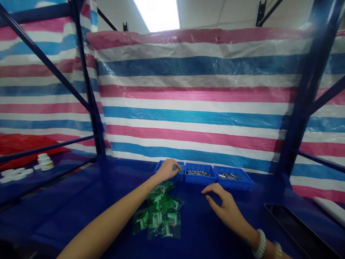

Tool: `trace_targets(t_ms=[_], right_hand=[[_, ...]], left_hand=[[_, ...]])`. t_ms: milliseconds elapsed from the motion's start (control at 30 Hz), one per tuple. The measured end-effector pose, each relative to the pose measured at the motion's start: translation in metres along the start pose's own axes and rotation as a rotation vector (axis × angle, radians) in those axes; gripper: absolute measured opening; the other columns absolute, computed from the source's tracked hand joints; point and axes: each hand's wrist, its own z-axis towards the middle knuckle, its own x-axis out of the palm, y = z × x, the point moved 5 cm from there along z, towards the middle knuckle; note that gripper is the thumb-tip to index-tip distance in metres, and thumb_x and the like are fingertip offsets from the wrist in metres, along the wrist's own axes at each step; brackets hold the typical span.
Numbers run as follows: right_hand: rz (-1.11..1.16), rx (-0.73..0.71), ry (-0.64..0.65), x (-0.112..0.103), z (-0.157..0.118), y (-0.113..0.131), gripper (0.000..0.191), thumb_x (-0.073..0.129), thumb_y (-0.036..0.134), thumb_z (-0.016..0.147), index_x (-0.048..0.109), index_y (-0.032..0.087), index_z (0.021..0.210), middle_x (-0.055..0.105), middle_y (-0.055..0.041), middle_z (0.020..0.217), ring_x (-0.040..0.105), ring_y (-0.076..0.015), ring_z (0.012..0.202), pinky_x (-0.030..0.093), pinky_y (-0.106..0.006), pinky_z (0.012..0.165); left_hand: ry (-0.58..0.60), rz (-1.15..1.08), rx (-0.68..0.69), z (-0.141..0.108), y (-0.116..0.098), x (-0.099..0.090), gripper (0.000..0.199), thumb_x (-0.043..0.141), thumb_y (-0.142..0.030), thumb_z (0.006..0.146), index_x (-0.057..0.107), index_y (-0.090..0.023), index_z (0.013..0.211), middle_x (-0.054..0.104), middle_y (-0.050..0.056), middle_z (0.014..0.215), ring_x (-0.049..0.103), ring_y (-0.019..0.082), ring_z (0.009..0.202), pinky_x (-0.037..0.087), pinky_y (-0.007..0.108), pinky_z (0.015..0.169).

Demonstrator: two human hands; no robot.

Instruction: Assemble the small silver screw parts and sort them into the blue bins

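My left hand (pixel 167 169) reaches into the leftmost of three blue bins (pixel 159 166) at the back of the blue table, fingers closed around a small green part. My right hand (pixel 225 207) hovers over the table in front of the middle bin (pixel 201 178), fingers spread and curled, holding nothing. A pile of small clear bags with green parts (pixel 159 212) lies between my forearms. The middle bin and the right bin (pixel 233 181) hold small metal pieces.
A striped pink, blue and white tarp hangs behind the bins. Blue rack posts (pixel 93 108) stand left and right. White round containers (pixel 44 162) and red cloth sit on the left shelf. A dark tray (pixel 296 226) lies at the right edge.
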Motion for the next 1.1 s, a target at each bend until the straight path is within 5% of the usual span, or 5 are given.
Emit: trace_targets(t_ms=[167, 467, 767, 933, 1100], right_hand=[[0.002, 0.0, -0.001, 0.0, 0.0, 0.001, 0.015, 0.047, 0.018, 0.086, 0.061, 0.021, 0.091, 0.063, -0.0052, 0.091, 0.058, -0.0216, 0.09, 0.045, -0.038, 0.082], [0.009, 0.03, 0.037, 0.005, -0.003, -0.002, 0.016, 0.048, 0.018, 0.086, 0.062, 0.021, 0.092, 0.063, -0.0051, 0.091, 0.058, -0.0212, 0.089, 0.046, -0.037, 0.081], [0.433, 0.34, 0.026, 0.013, -0.002, -0.017, 0.031, 0.063, 0.034, 0.079, 0.059, 0.019, 0.106, 0.064, -0.0068, 0.098, 0.061, -0.0199, 0.088, 0.05, -0.03, 0.072], [0.662, 0.57, 0.217, 0.031, -0.009, -0.018, 0.027, 0.074, 0.037, 0.068, 0.059, 0.016, 0.071, 0.052, 0.0047, 0.053, 0.047, -0.0077, 0.043, 0.036, -0.019, 0.042], [0.888, 0.69, 0.145, 0.028, -0.013, -0.009, 0.026, 0.074, 0.036, 0.069, 0.059, 0.015, 0.07, 0.051, 0.0048, 0.059, 0.048, -0.0061, 0.048, 0.038, -0.018, 0.047]], left_hand=[[-0.029, -0.002, 0.13, -0.034, -0.04, -0.018, 0.027, 0.049, -0.009, 0.078, 0.065, -0.021, 0.096, 0.066, 0.006, 0.106, 0.053, 0.023, 0.108, 0.039, 0.039, 0.094], [0.331, 0.246, 0.134, -0.084, -0.088, -0.006, 0.023, 0.067, -0.033, 0.066, 0.064, -0.013, 0.076, 0.067, 0.012, 0.075, 0.063, 0.029, 0.071, 0.048, 0.037, 0.063], [0.123, -0.541, -0.098, -0.066, -0.097, -0.009, 0.021, 0.05, -0.028, 0.085, 0.065, -0.014, 0.08, 0.062, 0.002, 0.065, 0.055, 0.012, 0.058, 0.039, 0.021, 0.052], [0.087, -0.955, -0.314, -0.071, -0.091, 0.003, 0.023, 0.064, -0.035, 0.078, 0.068, -0.013, 0.082, 0.055, -0.002, 0.062, 0.047, 0.009, 0.057, 0.035, 0.022, 0.055], [0.155, -1.345, -0.609, -0.084, -0.081, 0.027, 0.039, 0.078, -0.03, 0.063, 0.061, -0.016, 0.096, 0.045, -0.008, 0.06, 0.047, 0.008, 0.055, 0.04, 0.022, 0.057]])
